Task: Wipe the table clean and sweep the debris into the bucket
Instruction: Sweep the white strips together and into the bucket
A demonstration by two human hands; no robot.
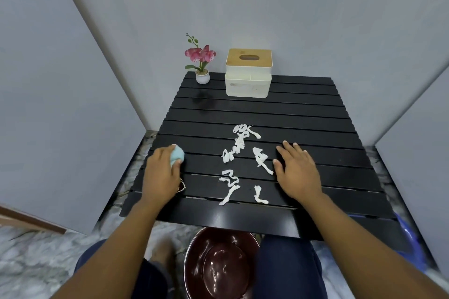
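The left hand [161, 172] has its grip pinched round a blue cloth [177, 155] near the worktop's [303, 114] left edge. The right hand [297, 170] lies flat, grip spread, beside white scraps [239, 150] strewn mid-worktop toward the near edge. A bucket [218, 264] stands on the floor below that edge.

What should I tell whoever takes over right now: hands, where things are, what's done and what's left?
Left hand: closed on a light blue cloth, resting on the table's left side.
Right hand: open, flat on the slats, just right of the debris, holding nothing.
White paper scraps: scattered mid-table between the hands, nearest pieces close to the front edge.
Bucket: dark red, on the floor under the front edge, between the knees; looks empty of scraps.
Done: nothing swept yet. A smudge shows near the flower pot.
Left: push scraps over the front edge into the bucket, then wipe the slats.
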